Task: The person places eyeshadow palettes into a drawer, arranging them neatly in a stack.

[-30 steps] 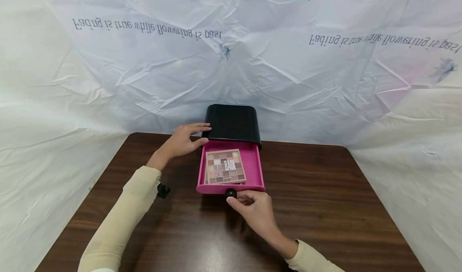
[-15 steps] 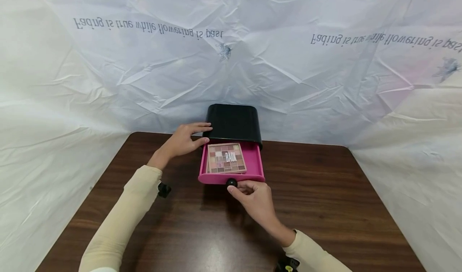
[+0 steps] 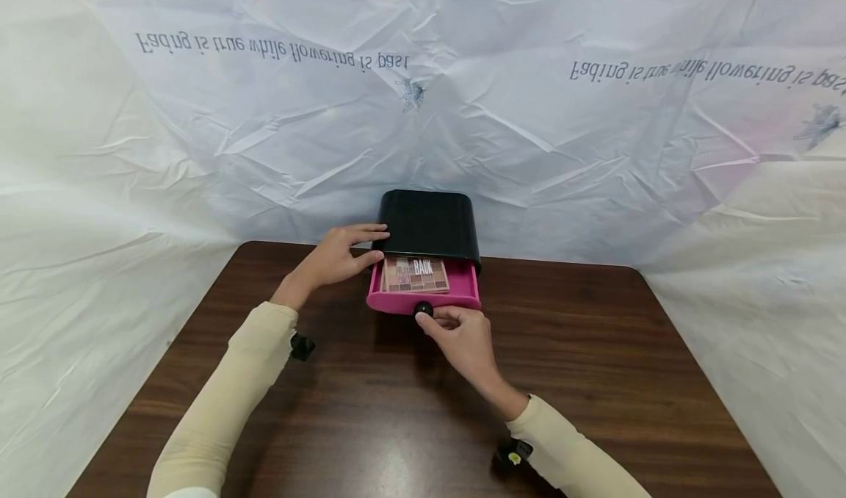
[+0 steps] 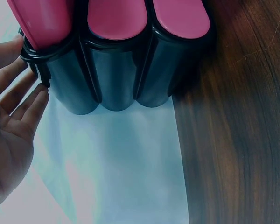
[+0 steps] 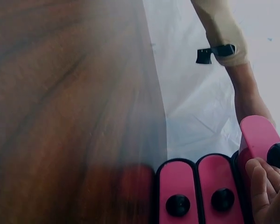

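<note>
A black drawer unit (image 3: 429, 222) stands at the back of the table, its top pink drawer (image 3: 390, 304) partly pulled out. Inside that drawer lies an eyeshadow palette (image 3: 416, 281), its far part hidden under the unit's top. My right hand (image 3: 468, 340) pinches the round black knob (image 3: 423, 309) on the drawer front between thumb and fingers. On the unit's left side rests my left hand (image 3: 335, 257), with its fingers extended; the left wrist view shows those fingers (image 4: 30, 105) along the black casing.
Two lower pink drawers, one in the middle (image 5: 219, 172) and one at the bottom (image 5: 177, 179), sit flush in the unit with their own black knobs. The dark wooden table (image 3: 595, 380) meets a wrinkled white sheet (image 3: 317, 153) behind the unit.
The right hand has pushed the top drawer inward, away from me, and the palette has gone further under the unit's top with it. The left hand stays in place.
</note>
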`<act>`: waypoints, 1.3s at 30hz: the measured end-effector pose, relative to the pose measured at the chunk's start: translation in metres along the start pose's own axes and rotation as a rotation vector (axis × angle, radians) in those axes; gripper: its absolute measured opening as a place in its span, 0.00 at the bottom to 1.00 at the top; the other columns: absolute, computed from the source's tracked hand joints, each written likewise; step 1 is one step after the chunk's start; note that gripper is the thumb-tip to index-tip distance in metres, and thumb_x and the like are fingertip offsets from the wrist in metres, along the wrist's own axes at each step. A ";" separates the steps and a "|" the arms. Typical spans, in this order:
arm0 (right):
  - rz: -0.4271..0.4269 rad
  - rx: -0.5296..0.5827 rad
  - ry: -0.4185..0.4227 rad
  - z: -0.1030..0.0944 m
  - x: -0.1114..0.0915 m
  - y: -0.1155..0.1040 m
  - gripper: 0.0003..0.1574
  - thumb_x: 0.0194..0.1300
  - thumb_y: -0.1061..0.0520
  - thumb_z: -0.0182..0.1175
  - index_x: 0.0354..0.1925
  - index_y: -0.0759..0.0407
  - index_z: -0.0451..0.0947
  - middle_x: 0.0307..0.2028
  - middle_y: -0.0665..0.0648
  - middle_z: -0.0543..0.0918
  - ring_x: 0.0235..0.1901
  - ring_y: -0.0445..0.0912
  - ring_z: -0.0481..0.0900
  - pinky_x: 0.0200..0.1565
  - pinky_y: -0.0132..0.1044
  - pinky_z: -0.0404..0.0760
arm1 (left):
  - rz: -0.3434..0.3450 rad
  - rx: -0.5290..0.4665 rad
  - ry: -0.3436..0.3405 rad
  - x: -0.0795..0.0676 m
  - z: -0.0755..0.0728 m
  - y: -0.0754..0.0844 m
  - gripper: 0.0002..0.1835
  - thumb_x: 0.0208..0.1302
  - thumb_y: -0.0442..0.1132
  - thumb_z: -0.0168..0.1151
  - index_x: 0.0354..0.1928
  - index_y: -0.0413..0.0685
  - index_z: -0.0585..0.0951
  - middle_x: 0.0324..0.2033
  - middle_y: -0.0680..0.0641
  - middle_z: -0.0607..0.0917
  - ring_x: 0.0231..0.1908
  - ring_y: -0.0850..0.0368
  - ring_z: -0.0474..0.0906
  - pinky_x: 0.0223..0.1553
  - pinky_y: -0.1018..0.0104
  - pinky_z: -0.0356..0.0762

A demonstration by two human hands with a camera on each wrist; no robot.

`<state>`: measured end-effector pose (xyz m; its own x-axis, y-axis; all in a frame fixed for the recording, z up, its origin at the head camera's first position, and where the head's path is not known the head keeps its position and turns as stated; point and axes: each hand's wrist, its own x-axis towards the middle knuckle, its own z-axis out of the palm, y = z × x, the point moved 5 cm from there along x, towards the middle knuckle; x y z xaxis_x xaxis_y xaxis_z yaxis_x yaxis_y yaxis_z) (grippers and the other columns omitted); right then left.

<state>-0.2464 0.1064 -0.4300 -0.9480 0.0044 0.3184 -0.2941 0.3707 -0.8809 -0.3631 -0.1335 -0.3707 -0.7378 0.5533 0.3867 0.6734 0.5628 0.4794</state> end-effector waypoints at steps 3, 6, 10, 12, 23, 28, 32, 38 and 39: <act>0.010 0.015 0.003 0.002 0.008 0.004 0.17 0.61 0.41 0.74 0.35 0.53 0.91 0.25 0.45 0.89 0.27 0.39 0.88 0.27 0.33 0.82 | -0.001 0.001 -0.006 0.000 0.001 0.000 0.25 0.73 0.50 0.63 0.67 0.48 0.80 0.69 0.45 0.77 0.62 0.43 0.77 0.52 0.47 0.77; 0.025 0.020 0.003 0.003 0.015 0.008 0.19 0.61 0.40 0.73 0.36 0.53 0.91 0.25 0.45 0.89 0.28 0.47 0.89 0.27 0.35 0.83 | -0.003 0.003 -0.010 0.000 0.002 0.000 0.25 0.73 0.50 0.63 0.67 0.48 0.79 0.69 0.45 0.76 0.62 0.43 0.77 0.51 0.47 0.76; 0.040 0.018 -0.003 0.006 0.024 0.011 0.21 0.62 0.37 0.72 0.37 0.52 0.91 0.25 0.45 0.89 0.28 0.51 0.89 0.27 0.37 0.83 | -0.013 0.000 -0.015 -0.002 0.004 -0.002 0.25 0.74 0.50 0.63 0.68 0.49 0.79 0.69 0.45 0.76 0.64 0.43 0.76 0.53 0.45 0.76; 0.040 0.021 -0.003 0.007 0.029 0.012 0.22 0.62 0.36 0.72 0.38 0.53 0.91 0.26 0.46 0.89 0.27 0.49 0.89 0.27 0.37 0.84 | -0.015 -0.001 -0.016 -0.002 0.003 -0.002 0.25 0.74 0.50 0.62 0.68 0.49 0.79 0.69 0.46 0.76 0.63 0.43 0.76 0.53 0.46 0.76; 0.078 0.040 0.011 0.012 0.054 0.020 0.24 0.63 0.36 0.71 0.39 0.56 0.90 0.28 0.50 0.90 0.28 0.45 0.89 0.29 0.37 0.85 | 0.001 -0.004 -0.007 -0.002 0.003 -0.003 0.25 0.74 0.50 0.63 0.67 0.50 0.80 0.69 0.46 0.76 0.57 0.42 0.80 0.48 0.50 0.77; 0.087 0.043 0.009 0.013 0.056 0.022 0.25 0.62 0.36 0.71 0.39 0.55 0.90 0.28 0.51 0.90 0.28 0.44 0.89 0.30 0.36 0.85 | 0.006 -0.002 -0.016 -0.002 0.004 -0.003 0.25 0.74 0.51 0.61 0.68 0.50 0.79 0.70 0.46 0.76 0.62 0.43 0.77 0.54 0.50 0.78; 0.092 0.055 0.010 0.011 0.054 0.023 0.29 0.60 0.31 0.70 0.40 0.53 0.91 0.29 0.52 0.91 0.30 0.47 0.89 0.30 0.37 0.85 | 0.012 -0.003 -0.014 -0.002 0.003 -0.004 0.26 0.74 0.51 0.61 0.68 0.49 0.79 0.70 0.46 0.75 0.69 0.45 0.72 0.61 0.46 0.75; 0.069 0.121 0.003 -0.002 0.045 0.028 0.30 0.66 0.31 0.65 0.42 0.54 0.90 0.35 0.56 0.91 0.34 0.57 0.90 0.33 0.52 0.87 | 0.013 -0.003 -0.026 -0.005 0.004 -0.005 0.26 0.74 0.51 0.61 0.69 0.49 0.78 0.70 0.45 0.75 0.47 0.46 0.83 0.42 0.54 0.75; 0.052 0.125 -0.003 -0.006 0.043 0.028 0.29 0.68 0.32 0.64 0.42 0.55 0.90 0.36 0.57 0.91 0.35 0.58 0.90 0.34 0.54 0.87 | 0.014 -0.002 -0.032 -0.005 0.004 -0.005 0.27 0.74 0.52 0.61 0.70 0.49 0.77 0.71 0.45 0.74 0.40 0.46 0.83 0.39 0.54 0.72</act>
<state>-0.2950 0.1220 -0.4387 -0.9626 0.0175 0.2702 -0.2574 0.2512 -0.9331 -0.3623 -0.1369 -0.3782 -0.7266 0.5804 0.3677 0.6833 0.5538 0.4758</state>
